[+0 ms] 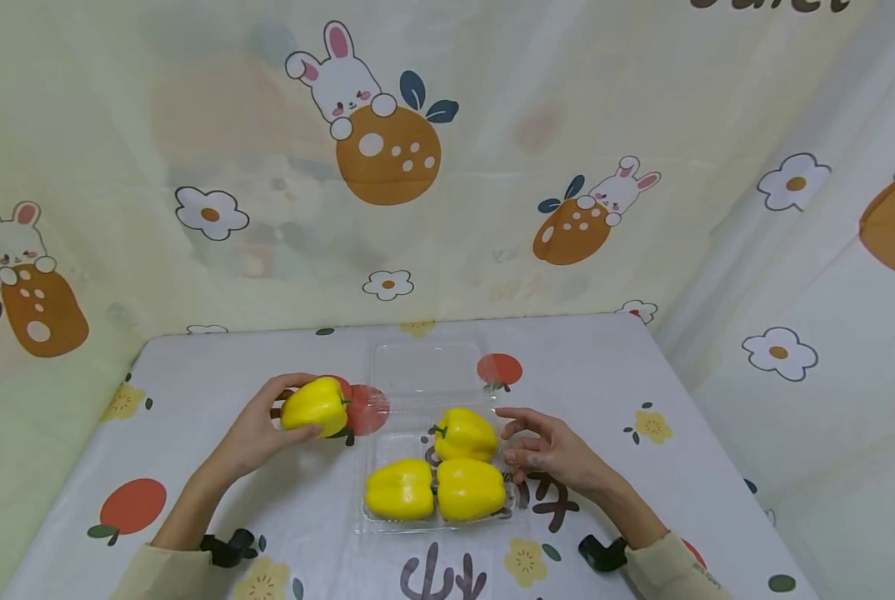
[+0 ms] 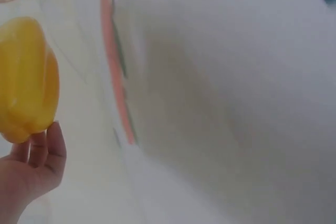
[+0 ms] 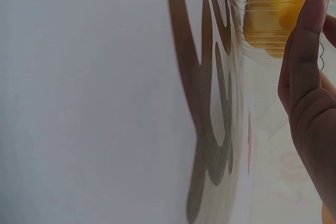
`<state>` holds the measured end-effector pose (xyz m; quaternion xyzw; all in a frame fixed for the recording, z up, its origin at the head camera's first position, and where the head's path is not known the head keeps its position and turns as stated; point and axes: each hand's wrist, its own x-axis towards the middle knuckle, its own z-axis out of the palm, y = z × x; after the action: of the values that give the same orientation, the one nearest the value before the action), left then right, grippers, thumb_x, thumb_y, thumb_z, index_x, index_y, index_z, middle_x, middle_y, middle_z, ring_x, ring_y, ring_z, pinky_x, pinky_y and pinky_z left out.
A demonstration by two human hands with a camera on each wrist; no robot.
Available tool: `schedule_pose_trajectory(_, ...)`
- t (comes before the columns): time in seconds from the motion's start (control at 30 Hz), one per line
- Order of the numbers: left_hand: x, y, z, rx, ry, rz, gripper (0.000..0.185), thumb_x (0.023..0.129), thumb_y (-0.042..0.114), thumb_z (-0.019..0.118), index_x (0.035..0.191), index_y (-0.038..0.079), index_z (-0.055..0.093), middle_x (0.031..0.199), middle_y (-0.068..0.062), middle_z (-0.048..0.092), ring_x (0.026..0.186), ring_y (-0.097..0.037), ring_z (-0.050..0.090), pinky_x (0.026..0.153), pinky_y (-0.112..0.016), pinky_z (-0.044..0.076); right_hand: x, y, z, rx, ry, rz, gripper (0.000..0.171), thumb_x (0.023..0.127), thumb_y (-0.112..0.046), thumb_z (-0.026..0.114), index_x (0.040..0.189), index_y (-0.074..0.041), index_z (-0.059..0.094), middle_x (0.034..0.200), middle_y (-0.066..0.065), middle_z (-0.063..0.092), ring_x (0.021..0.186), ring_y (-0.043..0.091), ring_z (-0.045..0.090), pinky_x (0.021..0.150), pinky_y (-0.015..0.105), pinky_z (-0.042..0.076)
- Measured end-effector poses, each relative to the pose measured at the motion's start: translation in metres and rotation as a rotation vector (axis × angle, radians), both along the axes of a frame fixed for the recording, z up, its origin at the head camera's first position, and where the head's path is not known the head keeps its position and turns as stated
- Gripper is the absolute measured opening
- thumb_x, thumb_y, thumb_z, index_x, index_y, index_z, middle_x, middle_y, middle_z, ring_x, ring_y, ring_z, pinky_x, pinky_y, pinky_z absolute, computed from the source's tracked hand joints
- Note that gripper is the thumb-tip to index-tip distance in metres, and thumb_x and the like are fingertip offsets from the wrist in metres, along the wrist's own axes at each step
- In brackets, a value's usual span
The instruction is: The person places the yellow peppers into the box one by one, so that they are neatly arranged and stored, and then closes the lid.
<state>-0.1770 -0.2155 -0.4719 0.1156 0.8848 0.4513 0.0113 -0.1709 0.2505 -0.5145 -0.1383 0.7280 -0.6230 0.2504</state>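
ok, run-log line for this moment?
left hand: holds yellow pepper | right hand: at right edge of clear container | lid: open | inside: three yellow peppers

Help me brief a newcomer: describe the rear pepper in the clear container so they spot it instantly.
On the white table, find the clear container left of the right hand. Inside, the rear pepper is the yellow one farthest back. It sits alone in its row, green stem pointing left, while two front peppers lie side by side.
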Motion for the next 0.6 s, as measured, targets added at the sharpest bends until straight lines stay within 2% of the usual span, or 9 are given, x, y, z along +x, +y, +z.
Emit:
schedule_pose_trajectory(0.23,0.007,0.014,0.010,0.043,0.051,-0.084,0.069,0.087,0.017,0.087,0.147,0.015,0.053,0.147,-0.009,0.057,0.121,-0.022,0.050,0.101,-0.045,0.045,0.001,0.000,0.000,-0.004,0.000,-0.003,0.074,0.099,-0.013,0.074,0.163,-0.007,0.036,0.136,0.029,0.047,0.079,0.015,0.071,0.077,0.028,0.065)
schedule_pose_trajectory(0.47,0.010,0.022,0.010,0.084,0.069,-0.121,0.068,0.086,0.015,0.087,0.146,0.018,0.055,0.145,-0.006,0.058,0.117,-0.013,0.051,0.100,-0.043,0.046,0.001,0.000,0.001,0.007,-0.002,-0.005,0.073,0.100,-0.011,0.072,0.163,-0.007,0.036,0.137,0.030,0.047,0.079,0.015,0.070,0.078,0.028,0.065)
schedule_pose_trajectory(0.6,0.012,0.025,0.010,0.086,0.090,-0.140,0.068,0.086,0.014,0.088,0.146,0.019,0.055,0.143,-0.005,0.059,0.114,-0.013,0.052,0.098,-0.034,0.047,0.001,0.000,0.001,0.000,-0.005,-0.003,0.074,0.100,-0.013,0.073,0.163,-0.007,0.036,0.137,0.030,0.046,0.078,0.015,0.070,0.078,0.027,0.065)
